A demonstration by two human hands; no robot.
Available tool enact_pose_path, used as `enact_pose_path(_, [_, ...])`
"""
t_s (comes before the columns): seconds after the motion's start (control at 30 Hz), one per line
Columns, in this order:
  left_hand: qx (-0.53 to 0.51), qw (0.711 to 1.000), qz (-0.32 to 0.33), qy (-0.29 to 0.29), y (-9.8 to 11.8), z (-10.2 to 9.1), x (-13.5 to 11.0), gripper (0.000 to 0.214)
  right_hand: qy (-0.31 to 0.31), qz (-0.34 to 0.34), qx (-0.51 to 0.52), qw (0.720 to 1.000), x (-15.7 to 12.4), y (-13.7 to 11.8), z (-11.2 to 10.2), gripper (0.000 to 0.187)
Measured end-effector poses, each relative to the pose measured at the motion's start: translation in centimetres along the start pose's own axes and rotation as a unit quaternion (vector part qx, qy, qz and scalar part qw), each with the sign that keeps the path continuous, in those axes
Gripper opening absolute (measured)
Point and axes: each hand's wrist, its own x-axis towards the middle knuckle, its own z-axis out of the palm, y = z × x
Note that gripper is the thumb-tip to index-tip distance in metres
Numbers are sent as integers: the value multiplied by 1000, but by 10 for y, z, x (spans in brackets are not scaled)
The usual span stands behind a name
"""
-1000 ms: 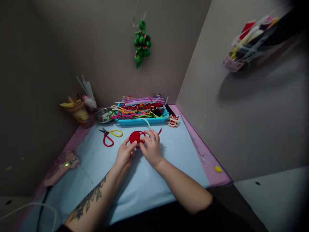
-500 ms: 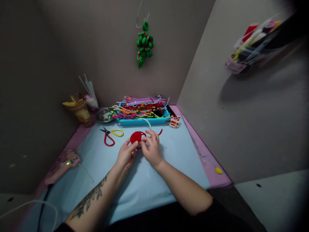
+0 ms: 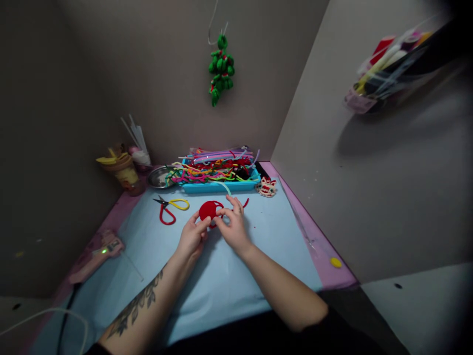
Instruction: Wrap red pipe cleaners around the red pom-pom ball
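red disc (image 3: 207, 210), matte, with thin loops (image 3: 220, 202) at its side, sits over the blue cloth (image 3: 229, 281) between left hand (image 3: 192, 233), pinching its edge, thumb on top, and right hand (image 3: 234, 226), pinching at the loops. beyond them, a blue plastic tray (image 3: 199, 188) holds tangled stems (image 3: 211, 173). up to their right, a pinkish label (image 3: 359, 102) is too blurred to read.

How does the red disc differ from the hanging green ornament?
The red disc is round; the green ornament is long and lumpy. The disc looks red throughout; the ornament is mostly green. The left hand holds the disc; the ornament hangs. Both show some red.
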Motion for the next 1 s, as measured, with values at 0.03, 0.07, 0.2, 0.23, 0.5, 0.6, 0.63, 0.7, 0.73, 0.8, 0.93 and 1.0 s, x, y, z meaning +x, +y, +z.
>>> enact_pose_path(0.03, [2, 1000, 2, -2, 0, 0, 0, 76, 2, 1, 5, 1000, 0, 0, 1, 7])
enact_pose_path(0.07, [4, 1000, 4, -4, 0, 0, 0, 76, 3, 5, 12, 1000, -1, 1, 1, 8])
enact_pose_path(0.2, [22, 1000, 12, -11, -1, 0, -1, 78, -8, 57, 61, 996, 1, 10, 3, 9])
enact_pose_path(0.23, [29, 999, 15, -13, -1, 0, -1, 80, -14, 68, 72, 995, 2, 12, 4, 9])
enact_pose_path(0.5, [34, 999, 22, -17, 0, -1, 1, 76, 4, 15, 18, 1000, 4, 12, 1, 9])
enact_pose_path(0.6, [-11, 1000, -1, -6, 0, -1, 1, 64, 60, -81, -77, 992, -1, 5, 0, 11])
enact_pose_path(0.63, [-26, 1000, -10, -3, 0, -1, 1, 60, 75, -113, -105, 985, -3, 3, 1, 13])
enact_pose_path(0.7, [-47, 999, -26, 0, -1, -1, 1, 53, 102, -163, -154, 969, -5, 1, 3, 11])
enact_pose_path(0.73, [-53, 998, -31, -1, -1, -1, 1, 50, 112, -178, -174, 962, -6, 1, 4, 9])
enact_pose_path(0.8, [-58, 998, -37, -3, -2, 0, 0, 45, 131, -198, -203, 950, -5, 2, 7, 6])
enact_pose_path(0.93, [-63, 997, -43, -6, -3, 1, -1, 41, 162, -217, -219, 937, -3, 6, 9, 5])
enact_pose_path(1.0, [-64, 997, -46, -7, -3, 1, -1, 41, 170, -215, -221, 936, -2, 8, 10, 6])
